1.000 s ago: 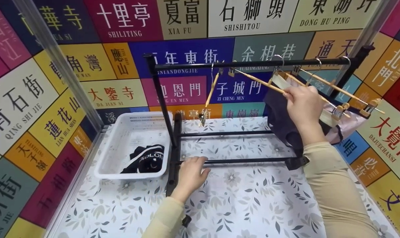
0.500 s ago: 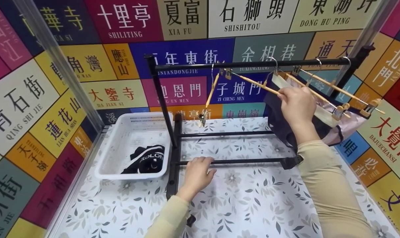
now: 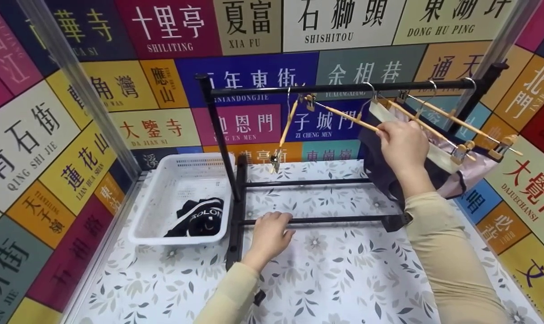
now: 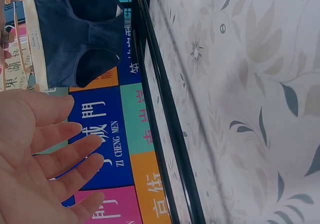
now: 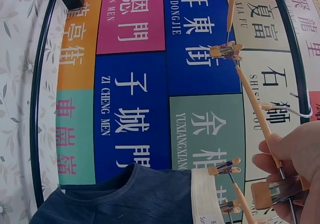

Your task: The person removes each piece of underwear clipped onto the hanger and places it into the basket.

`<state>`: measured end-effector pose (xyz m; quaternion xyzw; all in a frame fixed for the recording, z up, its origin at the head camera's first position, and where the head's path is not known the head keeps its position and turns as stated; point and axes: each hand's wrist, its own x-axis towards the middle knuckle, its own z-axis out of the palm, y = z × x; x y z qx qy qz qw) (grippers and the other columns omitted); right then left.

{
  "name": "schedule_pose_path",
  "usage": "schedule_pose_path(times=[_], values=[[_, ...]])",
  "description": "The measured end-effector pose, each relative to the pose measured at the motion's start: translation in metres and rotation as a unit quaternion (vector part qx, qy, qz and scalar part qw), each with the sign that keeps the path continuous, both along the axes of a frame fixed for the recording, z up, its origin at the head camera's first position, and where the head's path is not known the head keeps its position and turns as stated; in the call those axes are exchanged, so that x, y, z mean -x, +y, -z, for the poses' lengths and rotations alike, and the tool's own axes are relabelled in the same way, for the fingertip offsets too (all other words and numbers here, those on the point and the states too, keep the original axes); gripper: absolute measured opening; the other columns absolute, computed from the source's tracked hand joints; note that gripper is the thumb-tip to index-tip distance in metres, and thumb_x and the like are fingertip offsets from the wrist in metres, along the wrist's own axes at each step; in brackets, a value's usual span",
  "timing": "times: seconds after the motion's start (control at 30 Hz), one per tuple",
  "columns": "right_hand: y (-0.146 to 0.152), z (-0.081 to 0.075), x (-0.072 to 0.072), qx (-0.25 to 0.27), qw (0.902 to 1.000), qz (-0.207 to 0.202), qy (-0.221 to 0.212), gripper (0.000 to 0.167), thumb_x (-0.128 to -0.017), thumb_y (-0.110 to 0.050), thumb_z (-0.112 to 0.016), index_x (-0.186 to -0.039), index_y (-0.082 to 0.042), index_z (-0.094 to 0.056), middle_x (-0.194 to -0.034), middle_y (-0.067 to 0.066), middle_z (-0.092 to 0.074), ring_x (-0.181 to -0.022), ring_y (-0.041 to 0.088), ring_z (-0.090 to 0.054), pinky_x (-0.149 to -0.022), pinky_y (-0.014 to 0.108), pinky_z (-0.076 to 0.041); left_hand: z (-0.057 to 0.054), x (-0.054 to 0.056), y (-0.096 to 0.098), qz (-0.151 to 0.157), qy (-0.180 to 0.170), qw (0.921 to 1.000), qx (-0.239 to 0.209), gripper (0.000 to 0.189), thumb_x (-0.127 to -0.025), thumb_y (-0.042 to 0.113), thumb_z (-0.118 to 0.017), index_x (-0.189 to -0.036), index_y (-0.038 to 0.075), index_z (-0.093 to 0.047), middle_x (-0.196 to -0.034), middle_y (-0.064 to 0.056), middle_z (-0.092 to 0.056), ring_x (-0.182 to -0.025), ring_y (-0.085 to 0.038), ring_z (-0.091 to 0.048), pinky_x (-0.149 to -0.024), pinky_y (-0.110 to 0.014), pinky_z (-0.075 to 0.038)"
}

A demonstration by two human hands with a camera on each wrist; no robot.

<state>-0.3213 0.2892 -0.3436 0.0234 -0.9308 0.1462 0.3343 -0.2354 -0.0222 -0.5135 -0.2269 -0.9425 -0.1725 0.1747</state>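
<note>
My right hand [image 3: 403,146] pinches the wooden bar of a clip hanger [image 3: 346,116], which hangs by its hook from the black rack's top rail [image 3: 263,90]. In the right wrist view, the fingers lie around the bar beside one of its clips [image 5: 272,193]; no garment shows in the clips visible there. Just beyond it hang dark blue underpants [image 5: 150,199], clipped by their pale waistband to another hanger. My left hand [image 3: 269,238] is over the rack's lower bar [image 3: 339,219]. The left wrist view shows its fingers spread loosely, holding nothing.
Pink underpants [image 3: 478,173] hang at the rack's right end. A bare clip hanger [image 3: 287,128] hangs at the left. Left of the rack, a white plastic basket [image 3: 139,220] contains black clothing [image 3: 204,220]. Sign-patterned walls [image 3: 249,27] stand behind and at both sides.
My right hand has shifted slightly left along with the hanger, which slid left on the rail. My left hand has moved a little to the right.
</note>
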Motion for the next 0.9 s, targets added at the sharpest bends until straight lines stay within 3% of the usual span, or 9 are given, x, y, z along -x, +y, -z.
schedule_pose_path(times=[0.2,0.57,0.9], values=[[0.002,-0.001,-0.003,-0.015,0.9998,-0.011,-0.001,0.016,-0.094,-0.016,-0.067,-0.106,-0.005,-0.072,-0.104,0.015,-0.072,-0.090,0.043,-0.057,-0.079,0.058,-0.042,-0.008,0.004,0.002,0.005,-0.014,0.9999,0.005,0.034,-0.089,0.028,-0.073,-0.119,0.012,-0.066,-0.112,-0.006,-0.068,-0.103,-0.028,-0.061,-0.086,-0.046,-0.047],[0.007,-0.003,-0.014,-0.015,0.9992,-0.034,-0.011,0.018,-0.094,-0.014,-0.068,-0.110,-0.007,-0.071,-0.110,0.014,-0.070,-0.093,0.041,-0.056,-0.080,0.057,-0.043,-0.019,0.012,0.005,0.021,0.010,0.9997,0.010,0.031,-0.090,0.028,-0.071,-0.117,0.013,-0.067,-0.108,-0.005,-0.068,-0.099,-0.027,-0.062,-0.083,-0.045,-0.047],[0.017,-0.007,-0.026,-0.018,0.9975,-0.067,0.010,0.022,-0.092,-0.015,-0.070,-0.112,-0.007,-0.071,-0.106,0.016,-0.070,-0.096,0.039,-0.060,-0.085,0.055,-0.044,-0.030,0.018,0.007,0.021,0.006,0.9995,0.023,0.033,-0.090,0.030,-0.072,-0.118,0.014,-0.066,-0.107,-0.004,-0.068,-0.100,-0.027,-0.062,-0.085,-0.045,-0.048]])
